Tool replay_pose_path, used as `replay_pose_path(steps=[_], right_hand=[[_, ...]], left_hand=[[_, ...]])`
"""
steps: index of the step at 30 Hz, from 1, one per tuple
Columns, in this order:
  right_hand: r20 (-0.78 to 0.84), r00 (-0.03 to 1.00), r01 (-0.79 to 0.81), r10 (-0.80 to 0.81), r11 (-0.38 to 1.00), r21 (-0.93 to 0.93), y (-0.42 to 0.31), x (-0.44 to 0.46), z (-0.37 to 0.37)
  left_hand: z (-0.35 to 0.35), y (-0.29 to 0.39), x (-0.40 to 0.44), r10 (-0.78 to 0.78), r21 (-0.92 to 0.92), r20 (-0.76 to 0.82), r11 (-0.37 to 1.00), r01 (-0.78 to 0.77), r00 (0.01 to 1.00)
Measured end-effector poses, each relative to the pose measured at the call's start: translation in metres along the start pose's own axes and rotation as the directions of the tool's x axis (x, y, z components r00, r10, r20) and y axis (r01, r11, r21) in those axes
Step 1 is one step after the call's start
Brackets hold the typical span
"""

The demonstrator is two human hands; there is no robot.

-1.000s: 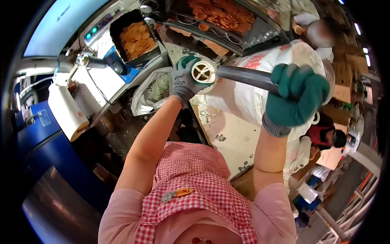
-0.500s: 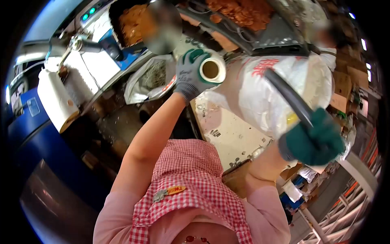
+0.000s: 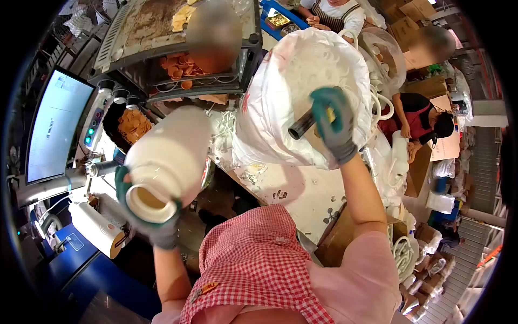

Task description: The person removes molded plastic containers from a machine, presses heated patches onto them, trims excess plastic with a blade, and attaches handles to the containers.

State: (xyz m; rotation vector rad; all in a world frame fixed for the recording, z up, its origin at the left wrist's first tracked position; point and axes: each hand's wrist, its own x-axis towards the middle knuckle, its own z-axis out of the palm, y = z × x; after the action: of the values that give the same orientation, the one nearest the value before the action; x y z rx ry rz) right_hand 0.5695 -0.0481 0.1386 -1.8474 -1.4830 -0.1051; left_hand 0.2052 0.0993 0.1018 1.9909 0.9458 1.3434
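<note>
Step in hand, as I'm judging it: both items are being held up and kept apart, neither is touching the other; left hand [image 3: 141, 217] is wrapping round the neck of a white bottle [image 3: 172, 146], fingers curling close, mouth facing back at the wearer; right hand [image 3: 334, 121] is closing in a fist on a dark tube [image 3: 303, 125], one end sticking out toward the left and low, the other just showing past the knuckles.

Next move, my read only: it's calling for a firm neck grip, since the bulky body is hanging off one end and could be swinging; it's also calling for keeping the tube clear of the sack's rim.

Where: bottle is hanging in the air on the left, between the monitor [image 3: 56, 127] and the big white sack [image 3: 259, 129], well apart from the sack; tube is hovering at the sack's open top, pale pieces [image 3: 318, 65] lying inside; can't tell if tube is touching them.

Looks: bottle is showing off-white, smooth, wide-shouldered, with a short round neck and no cap; body is blurring toward its far end, so no detail there; the mouth is showing brownish inside; tube is looking straight, slightly shiny, near-black; can't tell if it's hollow.
</note>
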Motion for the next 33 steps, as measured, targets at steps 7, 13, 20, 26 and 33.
replay_pose_path(steps=[7, 13, 20, 26, 33], right_hand=[[0.293, 0.946, 0.276, -0.138, 0.817, -0.507, 0.118, 0.043, 0.030], [0.232, 0.943, -0.049, 0.238, 0.789, -0.612, 0.065, 0.054, -0.047], [0.449, 0.868, -0.090, 0.211, 0.957, -0.275, -0.107, -0.078, 0.021], [0.514, 0.830, -0.045, 0.217, 0.944, -0.326, -0.154, -0.248, 0.096], [0.423, 0.843, -0.304, 0.332, 0.943, -0.133, -0.185, -0.299, 0.052]], left_hand=[[-0.047, -0.027, -0.017, -0.360, 0.165, 0.606, 0.929, 0.330, 0.709], [0.005, -0.082, -0.088, -0.448, 0.107, 0.736, 0.817, 0.567, 0.507], [0.029, -0.025, -0.139, -0.010, -0.015, 0.654, 1.000, 0.026, 0.756], [0.015, 0.030, -0.173, 0.215, -0.164, 0.857, 0.975, -0.148, 0.468], [-0.004, 0.069, -0.199, 0.191, -0.208, 0.896, 0.978, 0.001, 0.401]])
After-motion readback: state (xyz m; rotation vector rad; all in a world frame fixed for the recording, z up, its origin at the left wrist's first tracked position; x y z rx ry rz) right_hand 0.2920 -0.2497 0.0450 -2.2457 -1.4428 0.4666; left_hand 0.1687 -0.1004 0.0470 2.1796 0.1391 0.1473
